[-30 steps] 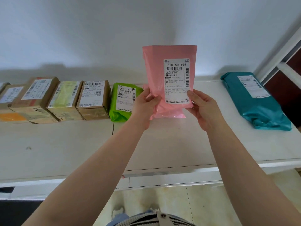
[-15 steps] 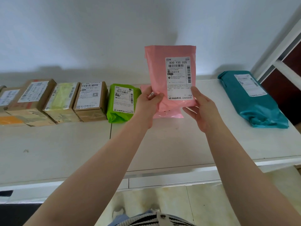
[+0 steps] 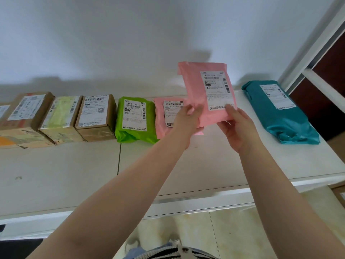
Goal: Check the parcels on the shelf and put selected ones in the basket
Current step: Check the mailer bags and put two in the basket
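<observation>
I hold a pink mailer bag (image 3: 197,90) with a white label up in front of the wall, tilted with its top to the left. My left hand (image 3: 187,120) grips its lower left edge. My right hand (image 3: 238,128) grips its lower right corner, thumb on the label. Behind my left hand a second pink parcel (image 3: 164,116) lies on the white shelf (image 3: 205,165). No basket is in view.
Along the back of the shelf lie a green bag (image 3: 134,118), three cardboard boxes (image 3: 95,116) (image 3: 61,118) (image 3: 26,116) to its left, and a teal bag (image 3: 280,111) at the right. A white door frame (image 3: 317,43) rises at the right. Tiled floor (image 3: 224,230) lies below.
The pink bag has moved right and lower and tilted, uncovering the second pink parcel on the shelf. Both hands moved right with it.
</observation>
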{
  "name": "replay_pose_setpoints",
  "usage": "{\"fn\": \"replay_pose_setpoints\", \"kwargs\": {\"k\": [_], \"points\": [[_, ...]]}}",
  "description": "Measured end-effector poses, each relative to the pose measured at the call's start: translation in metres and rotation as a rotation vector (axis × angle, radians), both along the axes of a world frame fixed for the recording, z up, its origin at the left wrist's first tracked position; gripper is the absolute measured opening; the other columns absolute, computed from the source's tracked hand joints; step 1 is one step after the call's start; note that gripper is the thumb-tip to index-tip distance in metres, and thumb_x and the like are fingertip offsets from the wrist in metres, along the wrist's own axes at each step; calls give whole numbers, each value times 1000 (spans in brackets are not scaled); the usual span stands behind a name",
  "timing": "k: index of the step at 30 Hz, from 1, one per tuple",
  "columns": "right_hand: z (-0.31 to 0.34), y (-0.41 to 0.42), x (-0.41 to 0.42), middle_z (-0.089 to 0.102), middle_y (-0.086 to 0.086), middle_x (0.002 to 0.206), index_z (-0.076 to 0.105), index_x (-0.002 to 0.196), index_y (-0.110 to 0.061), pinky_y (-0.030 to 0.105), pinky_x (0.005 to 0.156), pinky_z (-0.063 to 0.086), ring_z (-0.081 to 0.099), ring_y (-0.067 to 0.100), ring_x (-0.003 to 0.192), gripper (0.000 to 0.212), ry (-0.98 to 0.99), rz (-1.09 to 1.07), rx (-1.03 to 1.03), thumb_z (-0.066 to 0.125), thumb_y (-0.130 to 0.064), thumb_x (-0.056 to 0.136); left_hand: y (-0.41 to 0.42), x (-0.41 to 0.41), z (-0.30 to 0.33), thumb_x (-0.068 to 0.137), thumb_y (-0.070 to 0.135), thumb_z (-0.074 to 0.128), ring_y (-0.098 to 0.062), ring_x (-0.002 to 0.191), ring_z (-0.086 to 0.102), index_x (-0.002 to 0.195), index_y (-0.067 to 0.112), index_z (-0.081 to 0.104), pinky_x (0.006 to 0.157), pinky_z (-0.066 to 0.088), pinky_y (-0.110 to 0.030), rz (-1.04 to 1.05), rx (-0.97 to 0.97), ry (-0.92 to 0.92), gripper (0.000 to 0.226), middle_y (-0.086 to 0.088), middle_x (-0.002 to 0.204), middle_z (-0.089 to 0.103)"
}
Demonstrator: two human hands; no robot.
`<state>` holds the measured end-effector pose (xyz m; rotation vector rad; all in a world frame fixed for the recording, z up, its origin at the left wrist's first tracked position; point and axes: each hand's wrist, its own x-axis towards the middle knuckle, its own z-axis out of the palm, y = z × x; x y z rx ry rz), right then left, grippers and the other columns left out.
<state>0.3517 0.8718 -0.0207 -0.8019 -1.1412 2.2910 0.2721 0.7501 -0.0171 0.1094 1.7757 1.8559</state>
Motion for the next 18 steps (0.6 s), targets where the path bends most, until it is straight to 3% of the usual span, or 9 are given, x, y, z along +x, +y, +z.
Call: {"fn": "replay_pose_setpoints", "kwargs": {"k": [3,6,9,12,16,18], "points": [[-6,14,5,69,14,118,57,123,-3,31,79,59,71,23,102,34,-56,-46,-15,65,-13,92,8,10,-5,95,42,54,-27,90,69,118,9,55,79,59,-35,-125,-47,-206,40,-14,113,69],[-18,26,7,68,15,119,59,114,-5,31,78,60,69,23,102,24,-145,-61,-2,65,-14,93,11,17,-10,99,40,44,-23,82,68,116,9,56,75,57,-30,-182,-57,-332,38,-9,95,71],[-27,34,8,67,15,118,58,115,-4,32,83,59,67,23,103,27,-254,-60,23,66,-17,92,13,19,-13,96,22,41,-19,74,67,119,7,59,65,57,-24,-209,-75,-414,33,-6,88,70],[-35,39,4,66,15,119,55,123,-1,31,82,58,67,24,102,37,-321,-55,97,67,-18,92,16,21,-15,90,7,37,-22,70,65,111,6,58,65,57,-26,-194,-93,-442,30,-10,87,68],[-39,42,-3,66,14,113,55,118,-4,26,68,60,68,23,94,34,-424,-33,273,68,-21,91,20,24,-15,96,16,46,-24,72,63,96,5,55,78,54,-33,-259,-115,-471,15,-13,82,66],[-40,43,-7,67,13,109,56,116,-6,26,66,60,69,21,86,33,-445,-40,320,68,-22,91,20,23,-16,98,26,48,-24,71,65,97,7,55,73,56,-32,-288,-129,-497,20,-13,80,68]]}}
